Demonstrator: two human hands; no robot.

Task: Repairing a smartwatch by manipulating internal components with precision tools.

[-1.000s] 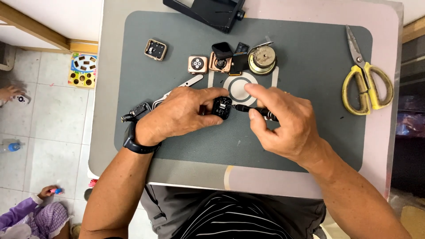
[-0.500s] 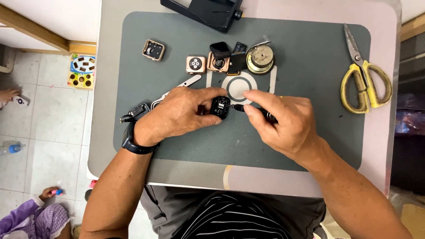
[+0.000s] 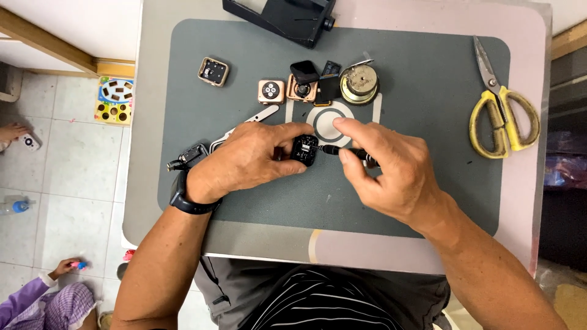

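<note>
**A:** What is happening nearest the front edge of the counter (image 3: 183, 91)?

**B:** The left hand (image 3: 247, 160) is pinching a small black watch body (image 3: 304, 150) on the grey mat (image 3: 428, 122), near the mat's middle. Its grip is closed around that piece, thumb below and fingers above.

**A:** And the right hand (image 3: 391, 174)?

**B:** It is gripping a slim black screwdriver (image 3: 342, 151), with the tip pointing at the watch body's right side. I judge a screw is being worked, though the tip is too small to tell whether it is seated.

**A:** So what does the next move call for?

**B:** Probably keeping the piece steady and the tool in line.

**A:** Farther back?

**B:** Rose-gold watch cases (image 3: 271, 91) and a round metal part (image 3: 359, 84) are lying toward the far edge, yellow scissors (image 3: 502, 116) at the right edge, a black case (image 3: 287, 18) at the far edge.
</note>
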